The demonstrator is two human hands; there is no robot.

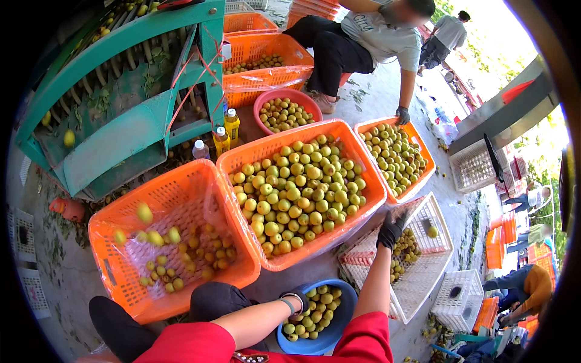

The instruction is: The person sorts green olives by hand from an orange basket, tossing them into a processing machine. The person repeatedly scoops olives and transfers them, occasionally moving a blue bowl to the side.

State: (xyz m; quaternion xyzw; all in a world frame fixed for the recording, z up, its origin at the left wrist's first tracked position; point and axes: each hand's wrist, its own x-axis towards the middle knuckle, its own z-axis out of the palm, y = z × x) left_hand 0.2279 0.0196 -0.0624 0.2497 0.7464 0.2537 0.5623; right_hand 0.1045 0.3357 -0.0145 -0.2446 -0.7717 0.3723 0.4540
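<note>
My right hand (390, 231), in a black glove, reaches over the near rim of a white slatted crate (446, 245). Its fingers look spread, and I see nothing held in them. Small round fruits (407, 248) lie in that crate, and a single fruit (432, 232) shows against its far wall. My left hand (298, 299), dark-gloved with a band at the wrist, is at the left rim of a blue basin (346, 314) of yellow-green fruits; its fingers are hidden. Just ahead stands a large orange crate (374, 181) heaped with similar fruits (296, 193).
At left, several blurred fruits (154, 237) drop into a lined orange crate (109, 266) below a green machine (115, 145). Bottles (221, 140) stand beside it. Opposite, a person's gloved hand (403, 115) touches another full orange crate (417, 184); a red basin (315, 109) is nearby.
</note>
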